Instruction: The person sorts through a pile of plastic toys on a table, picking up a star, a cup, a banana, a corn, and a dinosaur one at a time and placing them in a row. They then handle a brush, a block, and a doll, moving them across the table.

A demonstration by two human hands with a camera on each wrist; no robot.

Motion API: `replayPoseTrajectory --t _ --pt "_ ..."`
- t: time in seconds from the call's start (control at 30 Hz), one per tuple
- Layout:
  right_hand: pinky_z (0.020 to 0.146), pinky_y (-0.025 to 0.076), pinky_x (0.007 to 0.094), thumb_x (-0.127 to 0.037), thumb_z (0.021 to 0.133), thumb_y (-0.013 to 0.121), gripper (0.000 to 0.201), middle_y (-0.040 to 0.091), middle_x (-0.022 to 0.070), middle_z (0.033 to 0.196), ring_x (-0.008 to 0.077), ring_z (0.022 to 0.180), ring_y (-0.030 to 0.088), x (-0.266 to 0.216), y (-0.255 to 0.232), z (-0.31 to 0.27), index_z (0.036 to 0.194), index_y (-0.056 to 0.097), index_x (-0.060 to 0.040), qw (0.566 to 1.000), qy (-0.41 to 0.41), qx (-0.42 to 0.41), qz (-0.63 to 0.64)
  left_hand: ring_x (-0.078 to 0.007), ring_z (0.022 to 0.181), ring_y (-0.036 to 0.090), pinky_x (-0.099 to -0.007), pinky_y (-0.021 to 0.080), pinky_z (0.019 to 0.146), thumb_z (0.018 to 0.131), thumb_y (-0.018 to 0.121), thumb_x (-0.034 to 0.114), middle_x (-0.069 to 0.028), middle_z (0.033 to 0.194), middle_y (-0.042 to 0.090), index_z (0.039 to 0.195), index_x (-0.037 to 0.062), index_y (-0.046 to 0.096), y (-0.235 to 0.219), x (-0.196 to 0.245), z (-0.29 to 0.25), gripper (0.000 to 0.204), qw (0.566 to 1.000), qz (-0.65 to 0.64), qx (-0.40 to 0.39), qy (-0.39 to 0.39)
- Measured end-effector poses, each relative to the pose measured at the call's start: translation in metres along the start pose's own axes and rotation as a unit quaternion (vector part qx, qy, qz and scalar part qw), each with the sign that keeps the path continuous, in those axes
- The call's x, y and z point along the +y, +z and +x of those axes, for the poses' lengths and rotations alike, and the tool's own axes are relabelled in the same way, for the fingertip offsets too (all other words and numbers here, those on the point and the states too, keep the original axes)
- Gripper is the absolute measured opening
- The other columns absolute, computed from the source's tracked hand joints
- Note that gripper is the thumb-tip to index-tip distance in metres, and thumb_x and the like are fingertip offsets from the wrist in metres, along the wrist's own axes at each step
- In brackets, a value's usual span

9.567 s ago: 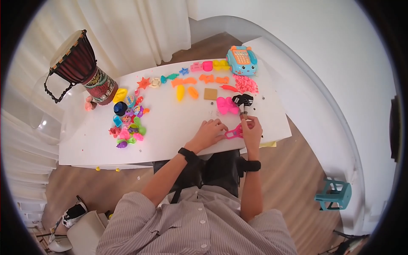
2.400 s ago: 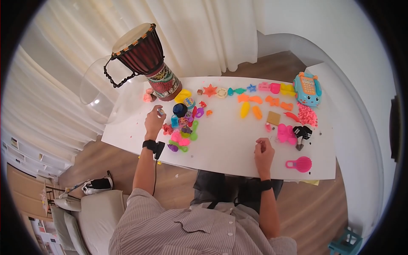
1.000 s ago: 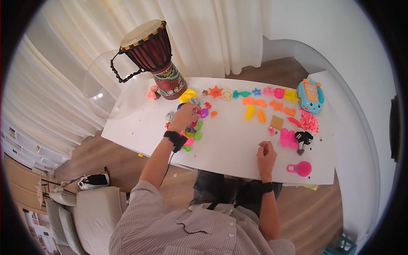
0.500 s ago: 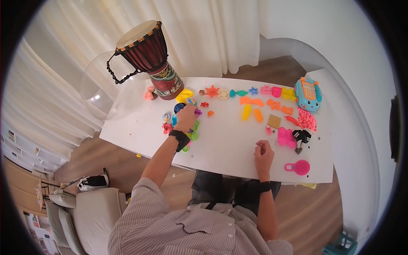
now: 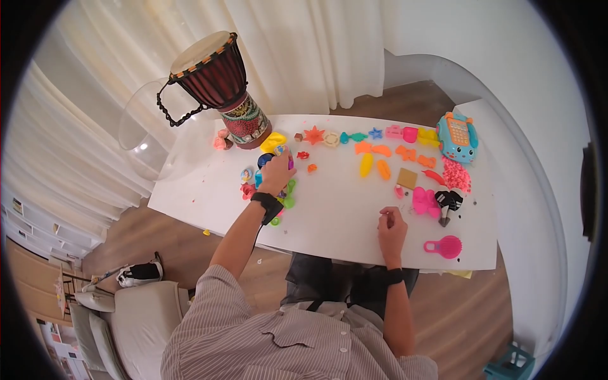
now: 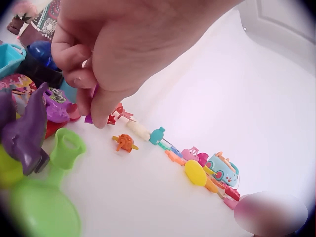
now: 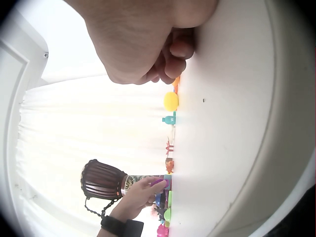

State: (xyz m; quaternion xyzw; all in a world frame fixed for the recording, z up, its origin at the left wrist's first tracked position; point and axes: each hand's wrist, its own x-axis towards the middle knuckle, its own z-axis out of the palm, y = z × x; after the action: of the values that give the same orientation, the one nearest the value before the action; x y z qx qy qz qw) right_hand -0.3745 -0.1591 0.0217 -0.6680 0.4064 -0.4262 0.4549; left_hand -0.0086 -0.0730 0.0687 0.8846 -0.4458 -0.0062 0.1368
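My left hand (image 5: 275, 175) is over the toy pile at the table's left. It pinches a purple plastic piece (image 6: 90, 118) between thumb and fingers, most of it hidden by the hand. Around that hand lie a dark blue round toy (image 5: 265, 161), a green spoon-like toy (image 6: 47, 202), a purple figure (image 6: 25, 131) and a small orange turtle-like toy (image 6: 125, 143). A small round picture piece (image 5: 246, 173) lies left of the pile. My right hand (image 5: 393, 232) rests on the table near the front edge, fingers loosely curled with nothing visible in them.
A tall drum (image 5: 237, 95) stands at the back left. Rows of coloured moulds (image 5: 365, 166) run toward a blue toy telephone (image 5: 458, 138). Pink beads (image 5: 456, 175), a black-and-white piece (image 5: 448, 201) and a pink handled scoop (image 5: 445, 247) lie right on the white table (image 5: 335, 209).
My left hand left the pink scoop at the right, set the round picture piece down left of the pile, then took the purple piece. The right hand moved off the scoop and now stays still.
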Motion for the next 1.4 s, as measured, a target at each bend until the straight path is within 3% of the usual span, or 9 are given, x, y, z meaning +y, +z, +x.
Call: replayPoseTrajectory --t 0.07,0.3,0.47,0.57,0.67,0.8,0.87,1.0,1.4 --pt "0.056 0.039 0.0289 0.000 0.094 0.061 0.006 0.051 0.0041 0.062 0.0093 0.057 0.048 -0.001 0.000 0.000 0.098 0.064 -0.0023 1.000 0.001 -0.002 0.002 -0.0392 0.104 0.072 -0.0516 0.057 0.088 0.086 0.078 0.035 -0.0171 0.109 0.073 0.149 0.0168 0.052 0.005 -0.002 0.007 0.071 0.998 0.020 -0.055 -0.035" --pt "0.056 0.038 0.0288 0.000 0.094 0.061 0.005 0.050 0.0040 0.062 0.0095 0.057 0.047 0.000 0.000 0.000 0.098 0.064 -0.0023 1.000 -0.003 -0.001 -0.001 -0.0424 0.101 0.074 -0.0517 0.061 0.084 0.084 0.080 0.025 -0.0225 0.118 0.071 0.136 0.0148 0.060 0.016 -0.011 0.013 0.057 0.999 0.027 -0.040 0.008" --pt "0.056 0.039 0.0287 0.000 0.094 0.061 0.005 0.051 0.0042 0.062 0.0095 0.057 0.048 0.000 0.000 0.001 0.097 0.064 -0.0026 1.000 -0.005 -0.008 -0.013 -0.0422 0.106 0.073 -0.0490 0.062 0.084 0.083 0.079 0.021 -0.0260 0.136 0.058 0.132 0.0115 0.064 0.018 -0.005 0.030 0.052 0.980 0.126 -0.142 0.052" --pt "0.056 0.039 0.0286 0.000 0.094 0.061 0.005 0.052 0.0045 0.062 0.0097 0.057 0.049 -0.005 0.000 0.000 0.097 0.064 -0.0026 1.000 0.002 -0.002 -0.011 -0.0417 0.113 0.069 -0.0496 0.061 0.088 0.084 0.079 0.028 -0.0242 0.136 0.054 0.132 0.0133 0.063 0.022 0.004 0.033 0.052 0.990 0.121 -0.046 0.060" --pt "0.056 0.040 0.0286 0.000 0.094 0.062 0.005 0.053 0.0047 0.063 0.0102 0.057 0.050 -0.004 0.000 0.001 0.097 0.065 -0.0026 1.000 0.003 -0.005 -0.013 -0.0419 0.117 0.066 -0.0504 0.059 0.092 0.084 0.079 0.035 -0.0229 0.136 0.050 0.134 0.0159 0.062 0.004 0.023 0.023 0.057 0.990 -0.048 -0.014 0.132" --pt "0.056 0.040 0.0288 -0.001 0.094 0.062 0.004 0.053 0.0048 0.063 0.0106 0.057 0.050 -0.002 0.000 0.000 0.097 0.065 -0.0026 1.000 0.002 -0.010 -0.015 -0.0419 0.117 0.065 -0.0511 0.058 0.094 0.083 0.080 0.038 -0.0212 0.137 0.049 0.140 0.0185 0.059 0.019 0.031 0.026 0.064 0.992 -0.028 -0.035 0.114" --pt "0.057 0.041 0.0287 -0.001 0.094 0.062 0.005 0.054 0.0051 0.063 0.0106 0.057 0.051 -0.003 0.000 0.000 0.097 0.065 -0.0025 1.000 0.001 -0.002 -0.017 -0.0364 0.127 0.058 -0.0477 0.054 0.101 0.081 0.081 0.036 -0.0198 0.134 0.053 0.139 0.0199 0.063 0.020 0.036 0.027 0.063 0.994 -0.025 -0.093 0.054" --pt "0.057 0.041 0.0287 -0.001 0.094 0.061 0.005 0.055 0.0058 0.064 0.0108 0.057 0.052 -0.003 0.000 0.001 0.097 0.065 -0.0023 1.000 0.004 -0.005 -0.019 -0.0340 0.124 0.060 -0.0444 0.055 0.097 0.084 0.078 0.031 -0.0183 0.128 0.057 0.130 0.0173 0.068 0.047 0.017 0.037 0.049 0.992 -0.049 -0.037 0.111" --pt "0.056 0.041 0.0292 -0.001 0.094 0.062 0.005 0.055 0.0063 0.063 0.0114 0.056 0.052 -0.002 0.000 0.001 0.097 0.064 -0.0023 1.000 -0.002 -0.005 -0.021 -0.0364 0.094 0.068 -0.0437 0.053 0.087 0.084 0.074 0.014 -0.0145 0.095 0.069 0.098 0.0095 0.078 0.034 0.019 0.041 0.016 0.985 -0.077 0.018 0.151"
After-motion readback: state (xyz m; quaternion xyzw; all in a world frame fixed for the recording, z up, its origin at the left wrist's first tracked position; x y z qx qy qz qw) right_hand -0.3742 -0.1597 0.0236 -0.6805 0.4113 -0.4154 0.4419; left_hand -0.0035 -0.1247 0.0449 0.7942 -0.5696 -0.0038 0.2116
